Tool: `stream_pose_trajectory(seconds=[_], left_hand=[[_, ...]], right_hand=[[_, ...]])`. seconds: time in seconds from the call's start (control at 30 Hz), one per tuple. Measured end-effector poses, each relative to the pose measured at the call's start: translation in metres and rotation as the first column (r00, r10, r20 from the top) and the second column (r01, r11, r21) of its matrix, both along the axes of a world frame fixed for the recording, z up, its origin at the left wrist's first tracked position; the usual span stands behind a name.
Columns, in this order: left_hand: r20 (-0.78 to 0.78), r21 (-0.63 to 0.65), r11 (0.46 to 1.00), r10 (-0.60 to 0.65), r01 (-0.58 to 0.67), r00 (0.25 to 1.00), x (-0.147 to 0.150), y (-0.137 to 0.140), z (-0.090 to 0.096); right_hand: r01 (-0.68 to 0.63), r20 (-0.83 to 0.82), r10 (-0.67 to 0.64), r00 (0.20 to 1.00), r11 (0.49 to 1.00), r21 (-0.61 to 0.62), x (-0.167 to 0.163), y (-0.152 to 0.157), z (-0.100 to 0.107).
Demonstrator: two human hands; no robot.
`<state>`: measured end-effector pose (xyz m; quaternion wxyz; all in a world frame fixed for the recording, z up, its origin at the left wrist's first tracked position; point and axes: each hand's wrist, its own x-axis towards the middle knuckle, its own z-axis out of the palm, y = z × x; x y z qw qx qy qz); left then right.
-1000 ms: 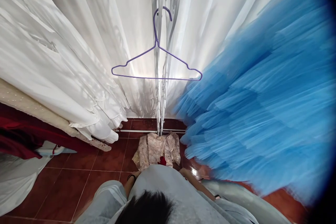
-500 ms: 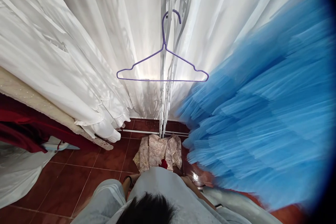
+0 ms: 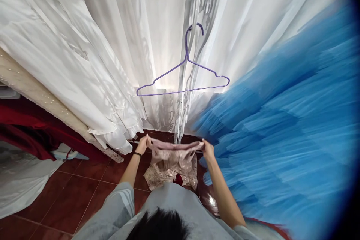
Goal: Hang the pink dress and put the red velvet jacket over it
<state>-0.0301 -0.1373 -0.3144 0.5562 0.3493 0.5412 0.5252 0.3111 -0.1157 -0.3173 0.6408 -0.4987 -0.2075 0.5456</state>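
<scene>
A pink-beige garment with a sheen [image 3: 173, 154] is stretched level between my two hands, low in front of my body. My left hand [image 3: 143, 144], with a dark band at its wrist, pinches one upper corner. At the opposite corner my right hand [image 3: 207, 148] grips the cloth with closed fingers. Below hangs or lies gold-patterned pale fabric [image 3: 154, 177]; whether it belongs to the same garment I cannot tell. A small dark-red piece [image 3: 178, 179] shows on it. Above and beyond my hands hangs a bare purple hanger [image 3: 180, 92].
The hanger hooks on a white ornate metal frame [image 3: 194, 45]. White drapes [image 3: 92, 63] hang behind and to the left, beside beige sparkly cloth [image 3: 42, 93] and dark-red cloth [image 3: 28, 123]. Blue tulle [image 3: 281, 127] fills the right. Red-brown tiles [image 3: 84, 191] cover the floor.
My hands have come forward from beside my body and raised the garment's upper edge, spreading it between them. The hanger appears a little lower, further right and slightly tilted.
</scene>
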Motion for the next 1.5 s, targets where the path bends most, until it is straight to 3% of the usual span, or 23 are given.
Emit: stream_pose_trajectory(seconds=[0.1, 0.2, 0.27, 0.37, 0.53, 0.73, 0.87, 1.0, 1.13, 1.27, 1.4, 1.5], left_hand=[[0.116, 0.056, 0.994, 0.091, -0.098, 0.989, -0.030, 0.041, 0.045], [0.229, 0.186, 0.971, 0.104, -0.149, 0.968, -0.054, 0.058, 0.094], [0.276, 0.319, 0.924, 0.122, -0.210, 0.953, -0.063, 0.063, 0.119], [0.241, 0.480, 0.839, 0.155, -0.256, 0.958, -0.072, 0.069, 0.144], [0.150, 0.618, 0.744, 0.204, -0.253, 0.967, -0.079, 0.086, 0.168], [0.085, 0.651, 0.733, 0.188, -0.198, 0.978, -0.069, 0.112, 0.200], [-0.084, 0.671, 0.740, 0.132, -0.042, 0.988, -0.058, 0.120, 0.229], [-0.331, 0.623, 0.763, 0.055, 0.174, 0.942, -0.039, 0.115, 0.259], [-0.456, 0.585, 0.759, 0.018, 0.284, 0.890, -0.017, 0.108, 0.268], [-0.481, 0.606, 0.757, 0.105, 0.244, 0.871, -0.007, 0.112, 0.250], [-0.516, 0.662, 0.714, 0.215, 0.227, 0.829, -0.006, 0.119, 0.235], [-0.542, 0.663, 0.712, 0.242, 0.232, 0.805, -0.006, 0.118, 0.234]], right_hand=[[-0.021, -0.164, 0.030, 0.986, 0.998, 0.053, 0.010, 0.044, 0.045], [-0.051, -0.345, 0.130, 0.930, 0.972, 0.228, 0.011, 0.052, 0.093], [-0.088, -0.328, 0.202, 0.923, 0.939, 0.332, 0.006, 0.046, 0.118], [-0.154, -0.164, 0.238, 0.957, 0.901, 0.405, -0.009, 0.037, 0.142], [-0.117, -0.057, 0.158, 0.986, 0.889, 0.443, -0.036, 0.037, 0.161], [-0.086, -0.063, 0.124, 0.990, 0.902, 0.423, -0.045, 0.044, 0.178], [-0.058, -0.013, 0.072, 0.997, 0.884, 0.463, -0.030, 0.046, 0.180], [0.007, 0.025, -0.023, 0.999, 0.874, 0.486, -0.004, 0.051, 0.171], [0.168, -0.032, -0.174, 0.984, 0.860, 0.482, 0.022, 0.057, 0.163], [0.303, -0.011, -0.348, 0.938, 0.799, 0.519, 0.045, 0.065, 0.154], [0.304, 0.050, -0.391, 0.919, 0.783, 0.542, 0.067, 0.080, 0.147], [0.288, 0.070, -0.401, 0.914, 0.758, 0.585, 0.080, 0.100, 0.154]])
